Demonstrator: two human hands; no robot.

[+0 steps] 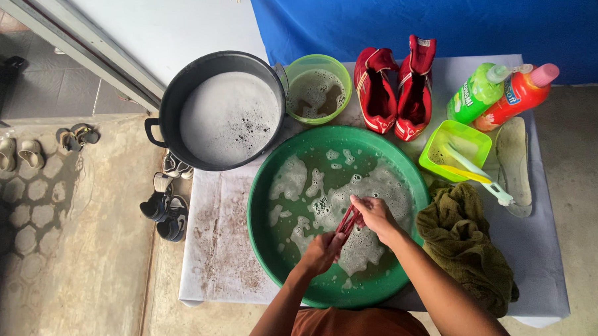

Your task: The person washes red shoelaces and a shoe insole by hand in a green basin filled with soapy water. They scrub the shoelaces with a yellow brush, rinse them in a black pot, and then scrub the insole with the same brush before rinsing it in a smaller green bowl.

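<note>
A white cloth (533, 246) covers the low table across the middle and right of the frame, stained brown at its lower left. On it, at the centre, sits a big green basin (263, 189) of soapy water with patches of foam. Up and to the left of it, touching its rim, stands a black pot (171, 103) full of grey suds. An olive towel (464, 242) lies crumpled at the basin's right edge.

A pair of red shoes (394, 88) stands side by side at the top centre, just above the basin. A pale insole (514, 157) lies at the right, beside the towel. A small green bowl (339, 74) with murky foam sits between the pot and the shoes. A square lime tub (473, 139) at the right holds a brush with a white handle (492, 184) that sticks out toward the lower right. Above it lie a green bottle (475, 92) and a red bottle (518, 94), touching.

Over the basin's lower middle, both hands work a red lace (347, 220). The left hand (323, 250) is closed around its lower end; the right hand (375, 215) pinches its upper end between fingertips. The lace runs taut between them, just above the foam.

On the floor at left, dark sneakers (165, 212) and small sandals (19, 152) lie.
</note>
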